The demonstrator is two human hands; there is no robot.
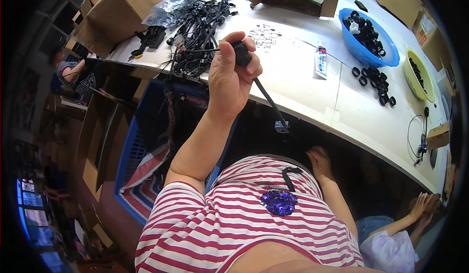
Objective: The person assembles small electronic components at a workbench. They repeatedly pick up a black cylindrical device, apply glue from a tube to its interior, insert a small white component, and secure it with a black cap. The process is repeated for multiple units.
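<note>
Raised over the table's front edge, my left hand (229,80) is closed around a black rounded part (241,54). A black cable (268,98) runs down from it to a small shiny metal bracket (282,126) hanging in front of the dark space under the table. Another thin cable leads left from this hand toward the cable pile. Lower and to the right, close to my striped shirt, my right hand (320,164) has its fingers curled in shadow below the table edge. What those fingers hold is too dark to make out.
On the white table (298,90) lie tangled black cables (200,26), small metal rings (265,36), a tube (320,62) and black rings (376,82). Blue (392,53) and yellow (424,90) basins hold black parts. A blue crate (128,151) stands left; another person's hands (424,205) are at right.
</note>
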